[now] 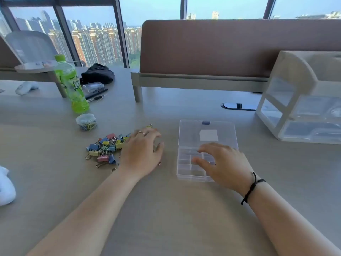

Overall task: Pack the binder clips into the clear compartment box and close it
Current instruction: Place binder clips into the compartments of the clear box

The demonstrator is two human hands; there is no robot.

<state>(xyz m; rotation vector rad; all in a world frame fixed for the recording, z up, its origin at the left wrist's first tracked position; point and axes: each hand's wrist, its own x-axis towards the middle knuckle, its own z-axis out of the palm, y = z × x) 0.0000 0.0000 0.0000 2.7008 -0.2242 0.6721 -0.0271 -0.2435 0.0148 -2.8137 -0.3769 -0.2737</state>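
A pile of coloured binder clips (106, 148) lies on the desk left of centre. My left hand (143, 152) lies over the pile's right side, fingers spread and bent down; what is under the palm is hidden. The clear compartment box (186, 163) stands open to the right, its lid (208, 133) folded back flat with a blue latch at the far edge. The compartments that show look empty. My right hand (223, 163) hovers over the box's right half, fingers loosely spread, holding nothing that I can see.
A small round tub of paper clips (86, 121) and a green drink bottle (71, 85) stand behind the pile. A white drawer organiser (302, 100) sits at the right. Pens, a small clear case and a black pouch (97, 73) lie further back. A brown partition (230, 47) runs behind.
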